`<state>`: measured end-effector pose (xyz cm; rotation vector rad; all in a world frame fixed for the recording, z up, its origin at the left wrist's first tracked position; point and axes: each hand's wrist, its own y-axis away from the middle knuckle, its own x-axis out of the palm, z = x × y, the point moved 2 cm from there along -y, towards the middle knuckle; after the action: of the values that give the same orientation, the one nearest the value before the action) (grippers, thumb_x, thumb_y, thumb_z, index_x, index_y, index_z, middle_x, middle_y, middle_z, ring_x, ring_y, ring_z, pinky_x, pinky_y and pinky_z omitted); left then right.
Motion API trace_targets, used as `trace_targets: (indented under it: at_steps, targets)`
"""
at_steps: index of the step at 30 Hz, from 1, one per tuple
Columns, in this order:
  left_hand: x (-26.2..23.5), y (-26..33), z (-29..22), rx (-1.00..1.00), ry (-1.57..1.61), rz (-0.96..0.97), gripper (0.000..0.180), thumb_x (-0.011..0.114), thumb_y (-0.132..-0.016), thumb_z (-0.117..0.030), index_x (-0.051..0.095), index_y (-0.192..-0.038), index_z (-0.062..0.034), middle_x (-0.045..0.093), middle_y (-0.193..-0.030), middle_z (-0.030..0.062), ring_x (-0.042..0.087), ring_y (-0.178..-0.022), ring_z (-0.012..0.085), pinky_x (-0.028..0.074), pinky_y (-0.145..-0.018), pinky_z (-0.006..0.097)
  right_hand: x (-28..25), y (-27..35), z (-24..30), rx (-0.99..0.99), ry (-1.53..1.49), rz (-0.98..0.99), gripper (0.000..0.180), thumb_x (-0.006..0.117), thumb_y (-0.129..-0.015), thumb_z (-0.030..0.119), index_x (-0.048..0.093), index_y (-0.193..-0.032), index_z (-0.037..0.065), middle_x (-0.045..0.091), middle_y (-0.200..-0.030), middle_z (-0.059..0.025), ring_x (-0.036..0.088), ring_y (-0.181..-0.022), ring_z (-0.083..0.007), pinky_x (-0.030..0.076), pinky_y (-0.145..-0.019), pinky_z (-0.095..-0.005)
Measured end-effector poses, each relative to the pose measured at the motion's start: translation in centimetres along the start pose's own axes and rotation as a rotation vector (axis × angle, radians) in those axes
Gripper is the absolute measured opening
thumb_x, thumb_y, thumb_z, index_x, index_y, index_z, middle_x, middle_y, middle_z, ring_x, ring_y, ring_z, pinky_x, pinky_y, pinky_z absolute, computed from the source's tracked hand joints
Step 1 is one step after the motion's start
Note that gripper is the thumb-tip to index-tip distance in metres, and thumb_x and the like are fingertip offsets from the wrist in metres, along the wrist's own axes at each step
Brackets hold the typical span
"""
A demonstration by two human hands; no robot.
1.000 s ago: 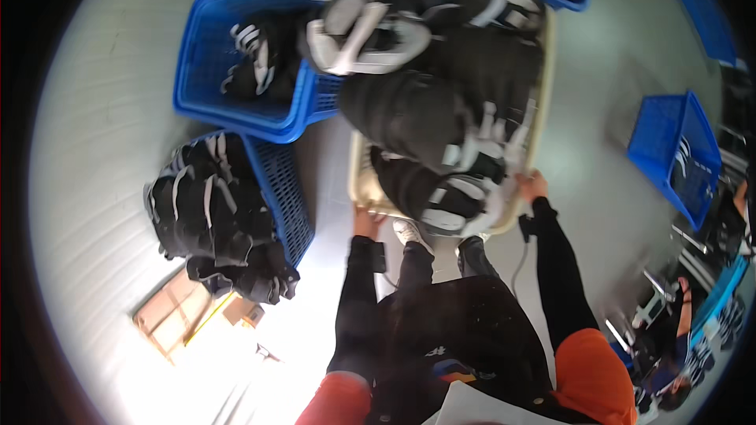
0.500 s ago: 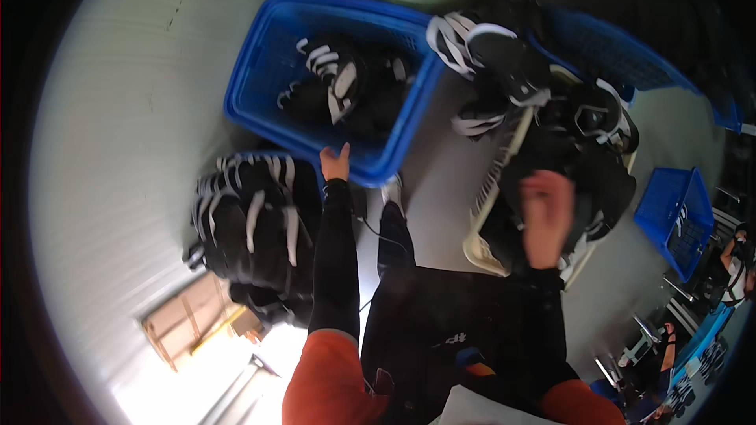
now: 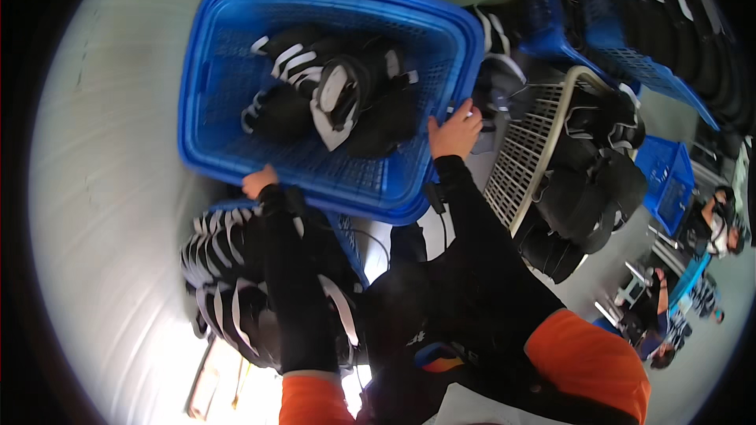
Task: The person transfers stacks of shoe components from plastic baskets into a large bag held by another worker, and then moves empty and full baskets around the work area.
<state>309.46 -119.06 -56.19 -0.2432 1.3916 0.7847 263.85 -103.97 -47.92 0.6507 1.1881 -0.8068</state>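
A large blue plastic basket [image 3: 327, 203] is in front of me, holding several soft black pieces with white bands [image 3: 293, 63], piled loosely with one pale inner side turned up. My left hand [image 3: 261, 181] grips the near rim toward its left end; some of its fingers are hidden. On the right rim, near the front corner, my right hand [image 3: 457, 132] holds on with its fingers over the edge.
Stacked black pieces with white bands [image 3: 228, 256] stand at near left. To the right a cream basket [image 3: 526, 149] is heaped with black pieces. More blue baskets [image 3: 669, 181] are farther right, along with people at work. A pale wall [image 3: 102, 189] closes off the left.
My right hand has moved from over the cream basket to the blue basket's right rim. My left hand has shifted left along the near rim. The blue basket looks larger and closer.
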Motion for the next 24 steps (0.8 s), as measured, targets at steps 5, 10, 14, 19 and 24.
trace_targets:
  at_steps: [5,10,14,19,24]
  targets:
    - [-2.1,-6.7,4.6,0.164,0.080,-0.092,0.034,0.067,-0.071,-0.026,0.070,-0.075,0.0068,0.070,-0.092,0.0276,0.068,-0.091,0.0443,0.054,-0.083,0.049,1.7,0.2,2.9,-0.113,-0.003,0.181,0.059,0.072,-0.079,0.023,0.052,-0.123,-0.010,0.052,-0.109,-0.0188,0.052,-0.105,-0.0349,0.046,-0.092,-0.0399]
    - [4.1,-3.7,4.2,0.096,-0.061,-0.137,0.041,0.071,-0.074,-0.032,0.070,-0.084,0.0078,0.072,-0.090,0.0245,0.068,-0.092,0.0412,0.053,-0.086,0.047,4.1,-3.2,1.4,0.186,0.272,0.428,0.022,0.059,-0.086,0.020,0.071,-0.091,0.003,0.072,-0.091,-0.0127,0.071,-0.089,-0.0322,0.057,-0.076,-0.0393]
    - [5.3,-8.3,8.1,0.037,0.113,0.136,0.054,0.059,-0.087,-0.044,0.069,-0.084,0.0093,0.072,-0.088,0.0237,0.070,-0.082,0.0367,0.055,-0.078,0.043,3.8,-5.9,3.5,0.250,0.224,0.397,0.020,0.060,-0.085,0.023,0.075,-0.084,0.010,0.074,-0.088,-0.0131,0.073,-0.084,-0.0325,0.058,-0.073,-0.0421]
    - [4.9,0.1,4.5,-0.163,0.677,0.382,0.059,0.060,-0.087,-0.041,0.062,-0.109,0.0139,0.068,-0.109,0.0287,0.066,-0.097,0.0470,0.055,-0.083,0.047,-0.3,-4.0,0.1,0.166,0.219,0.345,0.042,0.071,-0.077,0.045,0.070,-0.090,0.005,0.072,-0.084,-0.0172,0.071,-0.081,-0.0361,0.056,-0.073,-0.0475]
    - [-1.8,2.2,5.6,-0.059,0.514,0.149,0.060,0.075,-0.081,-0.041,0.060,-0.114,0.0064,0.068,-0.108,0.0253,0.065,-0.086,0.0405,0.051,-0.074,0.049,-9.6,-0.2,6.8,0.065,0.113,0.225,0.038,0.069,-0.077,0.043,0.066,-0.088,0.008,0.069,-0.071,-0.0179,0.069,-0.070,-0.0379,0.053,-0.063,-0.0504]
